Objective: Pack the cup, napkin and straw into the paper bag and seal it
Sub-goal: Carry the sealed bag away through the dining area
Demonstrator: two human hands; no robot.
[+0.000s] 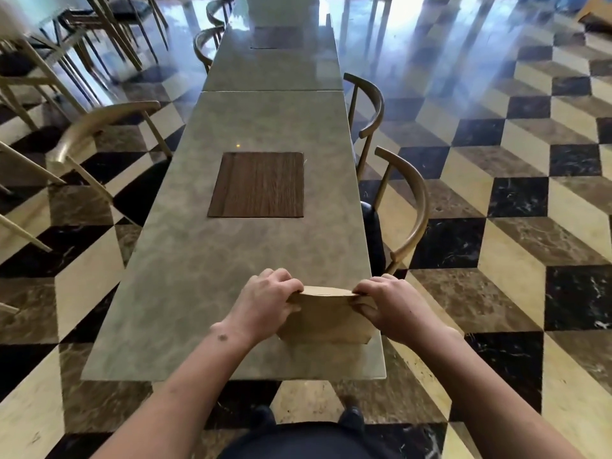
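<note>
Both hands, left and right, pinch the paper bag's folded top, apparently closed, near the table's front-right edge.

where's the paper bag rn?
Head view: the paper bag stands near the table's near right corner, its top pinched between the left hand and right hand.

Left hand, right hand pinching.
</note>
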